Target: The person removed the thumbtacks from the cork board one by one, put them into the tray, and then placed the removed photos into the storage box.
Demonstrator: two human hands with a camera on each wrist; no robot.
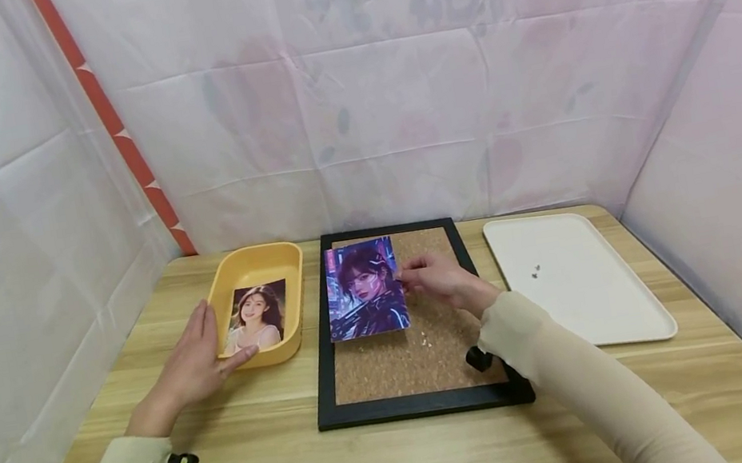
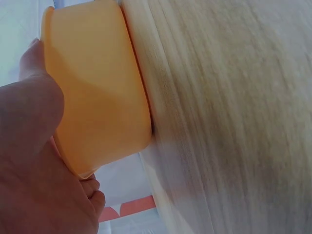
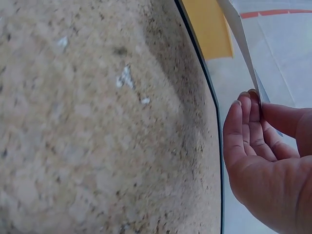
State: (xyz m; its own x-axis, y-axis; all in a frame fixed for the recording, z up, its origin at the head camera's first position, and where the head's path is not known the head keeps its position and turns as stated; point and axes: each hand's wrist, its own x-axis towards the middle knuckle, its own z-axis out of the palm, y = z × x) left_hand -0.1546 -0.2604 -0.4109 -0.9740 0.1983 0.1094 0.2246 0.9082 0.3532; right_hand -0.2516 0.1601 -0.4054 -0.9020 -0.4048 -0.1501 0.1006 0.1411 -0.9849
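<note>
My right hand [image 1: 433, 278] pinches the right edge of a purple-and-blue picture card [image 1: 364, 289] between thumb and fingers. In the right wrist view the card [image 3: 246, 44] shows edge-on, raised above the cork. Below it lies a cork board [image 1: 422, 369] with a black frame, and small white flecks [image 3: 126, 78] mark its surface. At the left, my left hand [image 1: 195, 360] holds the near left corner of a yellow plastic box [image 1: 262, 257], thumb over the front rim and fingers along the side. Inside the box lies a photo [image 1: 256, 314] of a long-haired person.
A white tray [image 1: 599, 292] stands right of the cork board, with a few small dark bits [image 1: 535, 271] on it. All of this sits on a wood-grain table [image 1: 268, 458]. White and pink cloth [image 1: 394, 98] hangs at the back and sides.
</note>
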